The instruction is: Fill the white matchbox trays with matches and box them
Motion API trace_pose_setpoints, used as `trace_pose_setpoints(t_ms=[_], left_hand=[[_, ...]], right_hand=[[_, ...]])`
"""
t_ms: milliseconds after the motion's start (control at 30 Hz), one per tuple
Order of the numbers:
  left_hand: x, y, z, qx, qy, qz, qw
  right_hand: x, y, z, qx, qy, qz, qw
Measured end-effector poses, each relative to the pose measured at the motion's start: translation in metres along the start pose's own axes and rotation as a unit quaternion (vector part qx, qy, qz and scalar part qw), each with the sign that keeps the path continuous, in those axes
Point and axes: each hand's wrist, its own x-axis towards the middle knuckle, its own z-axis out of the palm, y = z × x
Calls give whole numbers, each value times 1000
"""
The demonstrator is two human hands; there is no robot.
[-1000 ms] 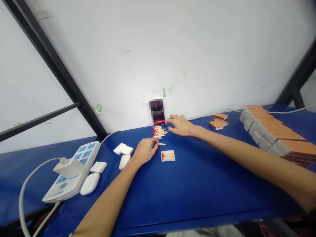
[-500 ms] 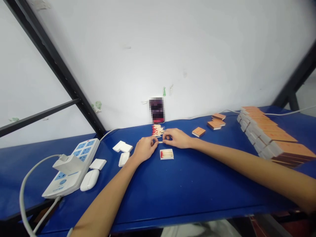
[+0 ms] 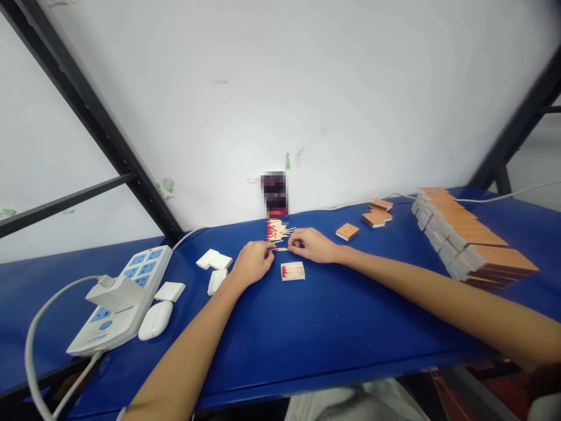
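My left hand (image 3: 253,261) rests on the blue table with its fingers curled at the red-headed end of a small row of matchsticks (image 3: 281,249). At the other end, my right hand (image 3: 312,245) has its thumb and fingers bent closed around the plain tips. How many matchsticks lie between them is too small to tell. Just beyond the hands is a loose heap of matchsticks (image 3: 276,229), red heads mostly to the left. Nearer to me lies a white matchbox tray (image 3: 293,278) with several matchsticks in it, heads also left.
Several white trays (image 3: 218,280) lie at left, beside a white earphone case (image 3: 155,320) and a power strip (image 3: 151,257) with a plugged-in charger. Orange matchbox covers (image 3: 347,231) lie at right, near a long stack of matchboxes (image 3: 477,240). A blurred phone-like object (image 3: 275,193) leans against the wall.
My left fingers have loosened and drawn slightly back, so the red match heads between my hands now show. The whole view has shifted a little; the tray and heap stay put.
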Motion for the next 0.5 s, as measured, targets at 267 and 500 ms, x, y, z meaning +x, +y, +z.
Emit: trace_pose_setpoints(t_ms=[267, 500], left_hand=[[3, -2, 3, -4, 26, -29, 999], [6, -5, 5, -21, 27, -50, 998]], right_hand=[[2, -2, 0, 9, -24, 24, 999], [0, -4, 0, 3, -34, 22, 999]])
